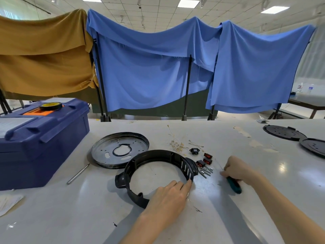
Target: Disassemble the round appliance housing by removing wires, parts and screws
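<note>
The black round plastic housing ring (140,160) lies on the white table, with a slotted vent on its right side. My left hand (169,195) rests on its near rim, fingers touching the ring's front right edge. My right hand (236,169) grips a green-handled screwdriver (233,185), tip pointing up and left. Between the ring and my right hand lie several screws (206,170), red rocker switches (207,159) and a black socket part (194,150). Loose wires (177,144) lie farther back.
A round metal base plate (120,149) sits behind the ring. A blue toolbox (40,138) with a tape roll (51,105) stands at the left, a metal rod (78,174) beside it. Two black round lids (284,132) lie far right. Cloth-draped racks (158,67) stand behind the table.
</note>
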{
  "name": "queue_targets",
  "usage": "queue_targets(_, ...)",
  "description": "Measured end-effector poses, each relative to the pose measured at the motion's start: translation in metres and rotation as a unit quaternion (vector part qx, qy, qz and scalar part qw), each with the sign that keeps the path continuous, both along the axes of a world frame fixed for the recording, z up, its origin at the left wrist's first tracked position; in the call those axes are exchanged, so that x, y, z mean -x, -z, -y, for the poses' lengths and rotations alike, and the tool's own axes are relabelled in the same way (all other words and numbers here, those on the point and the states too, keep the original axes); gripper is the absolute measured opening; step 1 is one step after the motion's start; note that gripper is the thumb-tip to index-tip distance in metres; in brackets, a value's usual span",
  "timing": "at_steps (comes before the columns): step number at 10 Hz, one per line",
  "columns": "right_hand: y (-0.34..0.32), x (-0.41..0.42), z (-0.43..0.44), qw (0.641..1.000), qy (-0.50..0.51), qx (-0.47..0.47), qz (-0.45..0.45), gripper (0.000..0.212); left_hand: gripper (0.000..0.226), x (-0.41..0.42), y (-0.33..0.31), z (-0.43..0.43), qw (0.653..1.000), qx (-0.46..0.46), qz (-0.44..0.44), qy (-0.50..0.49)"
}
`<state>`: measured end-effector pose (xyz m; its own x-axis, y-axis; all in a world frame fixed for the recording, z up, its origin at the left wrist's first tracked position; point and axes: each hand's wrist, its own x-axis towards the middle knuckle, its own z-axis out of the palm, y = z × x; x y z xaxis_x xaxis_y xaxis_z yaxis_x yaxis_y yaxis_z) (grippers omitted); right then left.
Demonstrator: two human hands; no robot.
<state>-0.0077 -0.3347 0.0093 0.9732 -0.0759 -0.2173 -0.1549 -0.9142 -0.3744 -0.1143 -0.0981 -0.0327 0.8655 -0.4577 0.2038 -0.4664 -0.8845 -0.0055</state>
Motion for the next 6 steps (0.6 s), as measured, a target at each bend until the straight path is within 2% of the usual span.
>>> queue_targets(2, 0.021, 0.001, -0.013, 0.996, 0.066, -0.030, 0.058, 0.046, 0.052, 0.001, -0.001, 0.000, 1.000, 0.021, 0.009, -0.011)
queue_targets(4, 0.032, 0.001, -0.018, 0.987, 0.069, -0.050, 0.134, 0.040, 0.052, 0.000, 0.000, -0.001, 0.999, 0.038, -0.001, -0.022)
queue_targets(5, 0.035, -0.001, -0.017, 0.986, 0.063, -0.045, 0.147, 0.043, 0.053, -0.001, -0.005, -0.007, 0.996, 0.088, -0.003, -0.033)
queue_targets(6, 0.035, 0.000, -0.012, 0.981, 0.088, -0.050, 0.167, 0.039, 0.047, 0.006, -0.005, -0.020, 0.981, 0.178, 0.060, -0.049)
